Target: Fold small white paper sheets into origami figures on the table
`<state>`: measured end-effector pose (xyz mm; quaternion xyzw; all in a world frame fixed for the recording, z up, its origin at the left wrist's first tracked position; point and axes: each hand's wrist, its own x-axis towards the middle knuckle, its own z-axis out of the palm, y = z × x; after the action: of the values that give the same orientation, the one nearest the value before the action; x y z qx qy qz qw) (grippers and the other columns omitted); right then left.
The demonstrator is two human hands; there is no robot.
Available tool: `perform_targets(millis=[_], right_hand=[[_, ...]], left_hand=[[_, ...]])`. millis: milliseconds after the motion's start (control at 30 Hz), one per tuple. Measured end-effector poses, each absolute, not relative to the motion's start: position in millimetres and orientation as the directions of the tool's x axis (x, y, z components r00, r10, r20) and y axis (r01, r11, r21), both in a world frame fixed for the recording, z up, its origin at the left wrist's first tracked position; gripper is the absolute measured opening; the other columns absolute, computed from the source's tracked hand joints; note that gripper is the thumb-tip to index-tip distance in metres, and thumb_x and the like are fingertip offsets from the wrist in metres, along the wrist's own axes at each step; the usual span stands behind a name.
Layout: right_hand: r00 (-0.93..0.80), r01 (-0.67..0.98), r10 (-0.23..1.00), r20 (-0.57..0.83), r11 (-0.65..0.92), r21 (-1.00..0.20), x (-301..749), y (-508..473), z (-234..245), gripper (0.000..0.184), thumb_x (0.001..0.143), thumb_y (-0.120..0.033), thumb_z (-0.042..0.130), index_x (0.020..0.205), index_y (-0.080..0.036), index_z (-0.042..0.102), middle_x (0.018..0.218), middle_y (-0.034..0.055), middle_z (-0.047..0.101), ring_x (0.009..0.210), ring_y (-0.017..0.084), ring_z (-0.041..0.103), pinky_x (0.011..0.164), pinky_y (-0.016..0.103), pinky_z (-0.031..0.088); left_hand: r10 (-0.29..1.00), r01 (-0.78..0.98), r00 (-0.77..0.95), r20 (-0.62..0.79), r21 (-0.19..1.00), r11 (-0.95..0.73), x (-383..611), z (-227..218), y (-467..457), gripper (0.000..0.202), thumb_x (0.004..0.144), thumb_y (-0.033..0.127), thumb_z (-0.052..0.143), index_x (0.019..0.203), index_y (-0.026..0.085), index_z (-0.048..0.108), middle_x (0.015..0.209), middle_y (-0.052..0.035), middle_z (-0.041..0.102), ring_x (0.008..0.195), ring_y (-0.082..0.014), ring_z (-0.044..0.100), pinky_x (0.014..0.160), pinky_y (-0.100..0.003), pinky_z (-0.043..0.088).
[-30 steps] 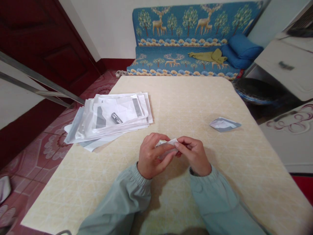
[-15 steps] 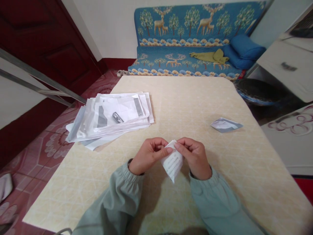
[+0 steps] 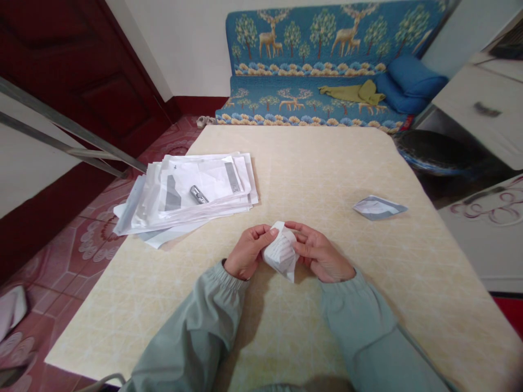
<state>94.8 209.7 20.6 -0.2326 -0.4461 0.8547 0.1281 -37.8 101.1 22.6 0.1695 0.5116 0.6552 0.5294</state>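
**hands close on printed paper as stack waits at left**

the left hand (image 3: 248, 252) and right hand (image 3: 321, 253) meet near the middle of a cream patterned surface (image 3: 327, 163), their fingers pressing from both sides on a bunched sheet of printed white paper (image 3: 281, 252). the sheet is held just above the surface, with one corner pointing down toward the person. pale green sleeves (image 3: 359, 321) run back from both wrists.

one folded paper piece (image 3: 379, 207) lies by itself to the right, well apart from the hands. to the left, a thick, loose stack of white paper and clear-fronted packets (image 3: 183, 196) lies with a small metal part (image 3: 199, 194) on top. judging by how things lie, one piece appears folded and set aside, while the stack appears largely untouched.

beyond the surface stands a blue sofa with a deer pattern (image 3: 310, 92), holding an olive cloth (image 3: 355, 92) and a blue cushion (image 3: 414, 79).
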Motion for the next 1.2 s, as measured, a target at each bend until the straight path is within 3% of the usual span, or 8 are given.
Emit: perform_targets(millis=[100, 200, 300, 433, 600, 733, 1000, 1200], right_hand=[[-0.818, -0.13, 0.566, -0.104, -0.358, -0.925, 99.2, 209.8, 29.2, 0.058, 0.063, -0.03, 0.08, 0.116, -0.024, 0.056, 0.08, 0.0002, 0.067, 0.07, 0.014, 0.062, 0.064, 0.026, 0.05], [-0.771, -0.112, 0.625, 0.125, 0.061, -0.992, 103.8, 216.7, 31.5, 0.036, 0.069, -0.028, 0.075, 0.103, -0.025, 0.064, 0.084, 0.0024, 0.068, 0.078, 0.018, 0.063, 0.072, 0.031, 0.05], [-0.758, -0.005, 0.566, 0.324, 0.492, -0.871, 106.0, 226.7, 25.3, 0.013, 0.073, -0.02, 0.067, 0.085, -0.026, 0.07, 0.08, 0.0024, 0.068, 0.081, 0.02, 0.061, 0.08, 0.037, 0.047], [-0.799, 0.01, 0.454, 0.394, 0.665, -0.746, 107.4, 231.3, 17.1, 0.015, 0.075, -0.019, 0.064, 0.087, -0.025, 0.07, 0.081, 0.0034, 0.069, 0.08, 0.02, 0.06, 0.077, 0.037, 0.046], [-0.745, 0.121, 0.588, 0.314, 0.582, -0.804, 102.1, 225.3, 10.0, 0.022, 0.07, -0.035, 0.074, 0.088, -0.023, 0.068, 0.085, 0.0036, 0.07, 0.079, 0.02, 0.062, 0.074, 0.034, 0.046], [-0.773, 0.284, 0.61, 0.173, 0.576, -0.767, 91.5, 228.2, -0.3, 0.018, 0.069, -0.028, 0.074, 0.085, -0.022, 0.067, 0.078, -0.0009, 0.067, 0.068, 0.015, 0.057, 0.062, 0.027, 0.041], [-0.818, 0.272, 0.52, 0.247, 0.728, -0.63, 89.4, 234.8, -3.4, 0.013, 0.068, -0.021, 0.076, 0.073, -0.023, 0.064, 0.071, -0.0015, 0.062, 0.073, 0.016, 0.052, 0.063, 0.027, 0.037], [-0.807, 0.197, 0.46, 0.37, 0.801, -0.565, 89.0, 226.9, -1.8, 0.019, 0.069, -0.025, 0.077, 0.084, -0.023, 0.066, 0.082, 0.0013, 0.066, 0.084, 0.02, 0.053, 0.072, 0.032, 0.041]], left_hand=[[0.898, -0.361, -0.422, -0.126, 0.932, -0.039, -38.5, 28.2, 97.3, 0.032, 0.07, 0.042, 0.075, 0.079, 0.016, 0.061, 0.065, 0.0016, 0.062, 0.054, -0.0079, 0.054, 0.053, -0.019, 0.042], [0.882, 0.046, -0.445, 0.158, 0.987, -0.154, -45.6, 29.1, 94.2, 0.024, 0.074, 0.038, 0.073, 0.074, 0.016, 0.063, 0.068, -0.0018, 0.066, 0.06, -0.0121, 0.059, 0.059, -0.023, 0.046], [0.853, 0.522, -0.308, 0.421, 0.824, -0.219, -55.0, 20.3, 94.5, 0.013, 0.079, 0.031, 0.068, 0.076, 0.018, 0.068, 0.072, -0.0045, 0.07, 0.07, -0.0161, 0.064, 0.07, -0.029, 0.049], [0.801, 0.778, -0.174, 0.572, 0.579, -0.244, -60.7, 7.5, 96.4, 0.01, 0.084, 0.026, 0.061, 0.085, 0.021, 0.07, 0.074, -0.0035, 0.071, 0.071, -0.0156, 0.064, 0.077, -0.031, 0.046], [0.896, 0.728, -0.253, 0.364, 0.682, -0.071, -59.9, 10.0, 101.0, 0.017, 0.085, 0.032, 0.059, 0.081, 0.018, 0.069, 0.069, -0.0012, 0.067, 0.064, -0.013, 0.058, 0.064, -0.025, 0.04], [0.946, 0.681, -0.3, 0.122, 0.721, 0.123, -62.8, 9.3, 111.5, 0.024, 0.079, 0.038, 0.063, 0.072, 0.015, 0.067, 0.055, 0.0028, 0.055, 0.052, -0.0098, 0.045, 0.05, -0.022, 0.028], [0.934, 0.727, -0.335, 0.129, 0.665, 0.169, -62.9, 5.2, 115.5, 0.017, 0.072, 0.034, 0.069, 0.082, 0.021, 0.071, 0.066, 0.0022, 0.064, 0.058, -0.011, 0.05, 0.054, -0.022, 0.029], [0.912, 0.729, -0.36, 0.195, 0.669, 0.145, -59.6, -0.3, 114.3, 0.013, 0.071, 0.031, 0.07, 0.073, 0.019, 0.07, 0.067, 0.0012, 0.066, 0.06, -0.0114, 0.053, 0.056, -0.021, 0.033]])
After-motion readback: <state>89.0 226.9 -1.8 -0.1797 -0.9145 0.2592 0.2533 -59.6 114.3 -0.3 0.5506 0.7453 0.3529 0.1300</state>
